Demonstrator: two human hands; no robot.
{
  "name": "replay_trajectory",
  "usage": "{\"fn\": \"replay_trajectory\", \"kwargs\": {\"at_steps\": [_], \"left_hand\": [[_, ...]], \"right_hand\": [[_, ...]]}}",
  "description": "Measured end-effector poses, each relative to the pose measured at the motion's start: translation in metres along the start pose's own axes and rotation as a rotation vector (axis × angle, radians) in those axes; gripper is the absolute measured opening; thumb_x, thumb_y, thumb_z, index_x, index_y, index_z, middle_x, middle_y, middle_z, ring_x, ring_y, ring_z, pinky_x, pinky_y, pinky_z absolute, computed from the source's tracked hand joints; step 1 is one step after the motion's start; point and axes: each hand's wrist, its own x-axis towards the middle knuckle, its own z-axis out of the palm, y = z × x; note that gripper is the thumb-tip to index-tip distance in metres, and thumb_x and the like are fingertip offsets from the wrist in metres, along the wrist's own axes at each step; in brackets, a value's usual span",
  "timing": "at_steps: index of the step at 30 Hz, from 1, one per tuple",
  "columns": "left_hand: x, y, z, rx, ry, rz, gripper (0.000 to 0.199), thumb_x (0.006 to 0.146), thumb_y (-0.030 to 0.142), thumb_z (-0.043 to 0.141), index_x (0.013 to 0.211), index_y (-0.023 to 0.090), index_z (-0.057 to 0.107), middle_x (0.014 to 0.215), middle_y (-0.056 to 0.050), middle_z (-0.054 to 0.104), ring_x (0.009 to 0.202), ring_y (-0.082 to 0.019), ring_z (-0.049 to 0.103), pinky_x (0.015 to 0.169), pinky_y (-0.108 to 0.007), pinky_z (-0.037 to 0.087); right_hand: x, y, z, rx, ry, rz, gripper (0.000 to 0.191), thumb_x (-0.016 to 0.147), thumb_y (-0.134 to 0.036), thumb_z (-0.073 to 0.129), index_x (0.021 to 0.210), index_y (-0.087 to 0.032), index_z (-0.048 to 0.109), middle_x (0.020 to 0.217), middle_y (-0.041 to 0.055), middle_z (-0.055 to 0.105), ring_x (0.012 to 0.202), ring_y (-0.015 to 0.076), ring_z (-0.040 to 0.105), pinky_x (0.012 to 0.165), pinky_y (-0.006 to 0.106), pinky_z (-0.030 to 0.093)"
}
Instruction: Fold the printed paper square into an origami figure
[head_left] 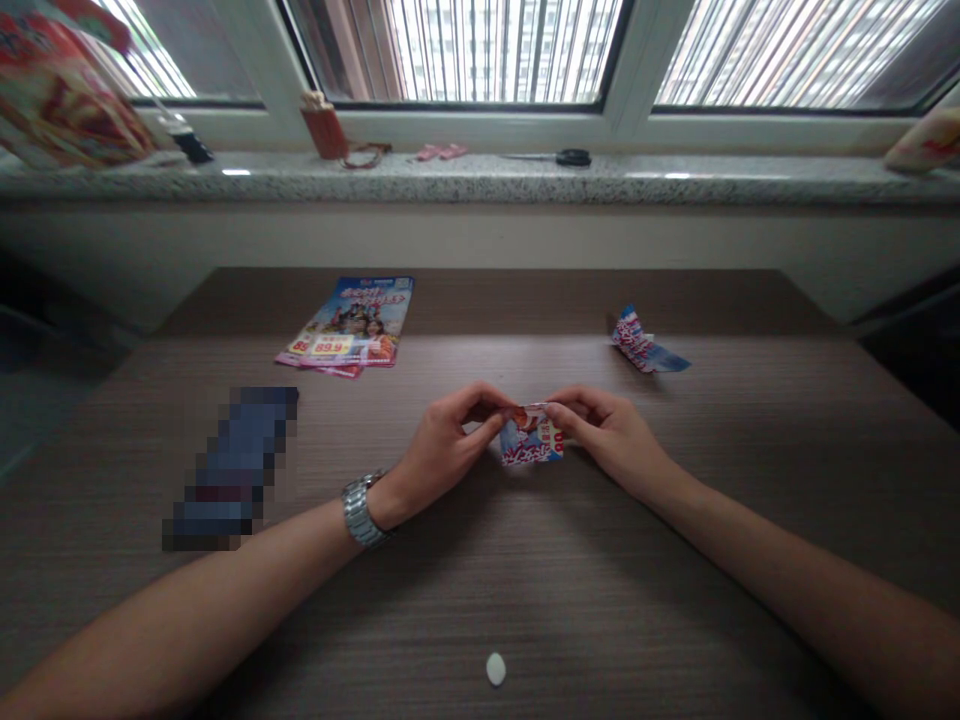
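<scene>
Between my two hands is a small folded piece of printed paper, blue, red and white, held just above the table. My left hand, with a metal watch on its wrist, pinches the paper's upper left corner between thumb and fingers. On the other side, my right hand grips the upper right corner the same way. Beyond my right hand lies a folded paper shape in similar print, with a blue pointed end. The undersides of the held paper are hidden.
Flyers lie stacked at the table's back left. A pixelated dark rectangular object rests nearer on the left. A small white oval is at the front. The stone windowsill holds scissors, a red container and bags.
</scene>
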Motion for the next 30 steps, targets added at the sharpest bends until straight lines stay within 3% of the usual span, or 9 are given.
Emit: {"fn": "replay_trajectory", "kwargs": {"at_steps": [14, 19, 30], "left_hand": [[0.0008, 0.0030, 0.0001, -0.004, -0.042, 0.034, 0.013, 0.098, 0.024, 0.059, 0.106, 0.015, 0.066, 0.096, -0.004, 0.072, 0.088, -0.012, 0.068, 0.081, -0.022, 0.055], [0.0020, 0.0069, 0.0008, 0.057, -0.048, -0.004, 0.011, 0.096, 0.023, 0.060, 0.100, 0.015, 0.067, 0.087, -0.002, 0.071, 0.079, -0.011, 0.066, 0.071, -0.020, 0.052], [0.0016, 0.0070, -0.0007, 0.147, -0.155, -0.009, 0.020, 0.097, 0.033, 0.060, 0.097, 0.016, 0.069, 0.089, -0.003, 0.072, 0.079, -0.012, 0.064, 0.070, -0.022, 0.048]], "right_hand": [[0.0014, 0.0015, -0.0041, -0.074, 0.022, 0.014, 0.029, 0.084, -0.047, 0.072, 0.087, -0.019, 0.073, 0.073, 0.0009, 0.073, 0.063, 0.0140, 0.065, 0.060, 0.025, 0.052], [-0.0008, 0.0020, -0.0042, -0.149, -0.005, 0.012, 0.031, 0.085, -0.049, 0.071, 0.087, -0.019, 0.074, 0.075, 0.0033, 0.075, 0.064, 0.0165, 0.067, 0.059, 0.026, 0.052], [-0.0039, -0.0021, -0.0004, -0.264, -0.028, -0.017, 0.028, 0.086, -0.047, 0.070, 0.087, -0.019, 0.075, 0.077, 0.0039, 0.077, 0.065, 0.0175, 0.068, 0.059, 0.027, 0.050]]}}
